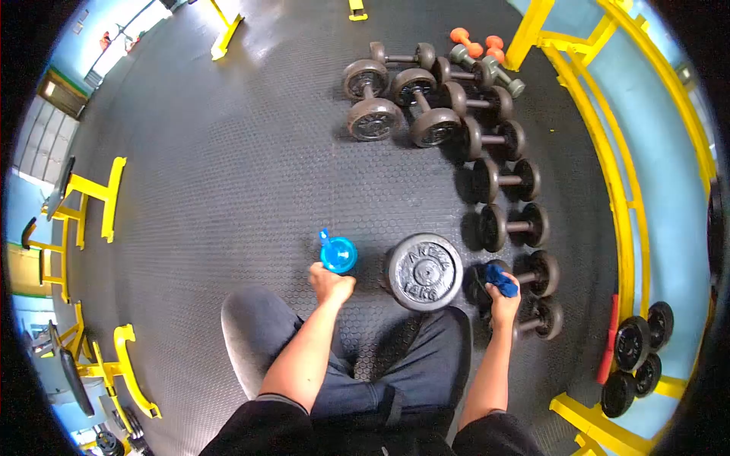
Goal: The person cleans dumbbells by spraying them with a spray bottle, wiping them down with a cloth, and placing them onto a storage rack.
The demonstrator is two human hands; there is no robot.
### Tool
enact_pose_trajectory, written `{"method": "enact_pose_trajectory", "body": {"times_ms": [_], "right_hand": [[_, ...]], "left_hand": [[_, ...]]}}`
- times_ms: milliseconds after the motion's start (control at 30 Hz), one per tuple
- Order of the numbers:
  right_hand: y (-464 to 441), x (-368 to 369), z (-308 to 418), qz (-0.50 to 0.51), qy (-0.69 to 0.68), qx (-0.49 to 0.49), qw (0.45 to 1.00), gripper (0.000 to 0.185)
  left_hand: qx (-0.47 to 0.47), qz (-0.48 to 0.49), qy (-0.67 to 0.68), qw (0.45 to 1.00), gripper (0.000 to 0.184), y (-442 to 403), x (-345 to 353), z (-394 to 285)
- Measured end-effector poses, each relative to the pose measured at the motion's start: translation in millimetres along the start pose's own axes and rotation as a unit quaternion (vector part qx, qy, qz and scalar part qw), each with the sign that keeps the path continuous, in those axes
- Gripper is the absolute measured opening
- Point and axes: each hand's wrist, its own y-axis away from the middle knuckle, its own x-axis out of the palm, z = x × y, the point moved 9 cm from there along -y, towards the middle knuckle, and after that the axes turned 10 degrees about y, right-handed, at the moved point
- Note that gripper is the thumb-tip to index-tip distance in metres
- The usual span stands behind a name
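My left hand (331, 286) is closed around a blue spray bottle (338, 254), seen from above, in front of my left knee. My right hand (503, 301) grips a crumpled dark blue cloth (501, 280) beside the lower dumbbells on the right. Between my hands a large dark dumbbell (425, 272) stands on end on the floor, its round face marked "14KG" turned up. Neither hand touches it. Just right of the cloth lies a brown dumbbell (543, 273), partly hidden by my right hand.
Several brown dumbbells (517, 181) form a column on the black floor (228, 152). Orange dumbbells (466, 42) lie at the top. A yellow rack (608, 175) and weight plates (631, 343) line the right; yellow bench frames (114, 199) stand left. My crossed legs are below.
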Motion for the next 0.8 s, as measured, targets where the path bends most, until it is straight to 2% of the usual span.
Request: {"method": "enact_pose_trajectory", "body": {"times_ms": [33,100,133,167,200,233,267,300,333,367,400,500,533,567,633,733,800], "right_hand": [[12,-13,23,-0.007,0.010,-0.018,1.000,0.049],[38,-13,67,0.026,-0.057,-0.082,0.995,0.052],[48,-7,75,0.031,-0.054,-0.080,0.995,0.055],[64,4,107,0.040,-0.046,-0.114,0.992,0.055],[67,21,108,0.060,-0.043,-0.151,0.986,0.055],[69,39,108,0.061,0.048,-0.200,0.977,0.057],[76,62,108,0.090,0.115,-0.169,0.975,0.062],[88,78,120,0.029,0.261,-0.250,0.932,0.065],[99,93,116,-0.039,0.306,-0.278,0.910,0.065],[107,101,115,-0.102,0.348,-0.304,0.881,0.066],[106,101,115,-0.105,0.342,-0.296,0.885,0.066],[103,101,113,-0.089,0.328,-0.286,0.896,0.064],[103,101,111,-0.094,0.320,-0.291,0.897,0.062],[102,99,110,-0.099,0.313,-0.295,0.897,0.061],[102,97,110,-0.102,0.319,-0.285,0.898,0.060],[102,97,112,-0.111,0.309,-0.283,0.901,0.060],[104,95,110,-0.128,0.294,-0.301,0.898,0.060]], "left_hand": [[-0.039,-0.035,0.012,0.999,0.085,-8,-1,12],[0.023,-0.020,0.019,0.999,0.100,-20,4,2],[0.028,-0.011,0.017,0.999,0.104,-21,4,-5],[0.033,-0.005,0.015,0.999,0.107,-23,5,-13],[0.026,-0.005,0.026,0.999,0.106,-33,16,-7],[0.026,-0.014,0.043,0.999,0.084,-19,8,-23],[0.020,-0.013,0.060,0.998,0.072,-28,18,-17],[0.012,-0.015,0.076,0.997,0.060,-40,29,-7],[0.014,-0.014,0.083,0.996,0.060,-42,32,-3],[0.085,-0.011,0.059,0.995,0.050,-41,32,-9],[0.152,-0.011,0.032,0.988,0.042,-35,26,-21],[0.194,0.006,0.082,0.977,0.039,-24,12,-44],[0.302,-0.028,0.146,0.942,0.035,-5,-7,-71],[0.303,-0.025,0.141,0.942,0.035,4,-20,-86],[0.396,0.039,0.213,0.893,0.036,37,-51,-132],[0.396,0.081,0.300,0.864,0.043,61,-94,-165],[0.446,0.078,0.323,0.831,0.044,93,-132,-183]]}}
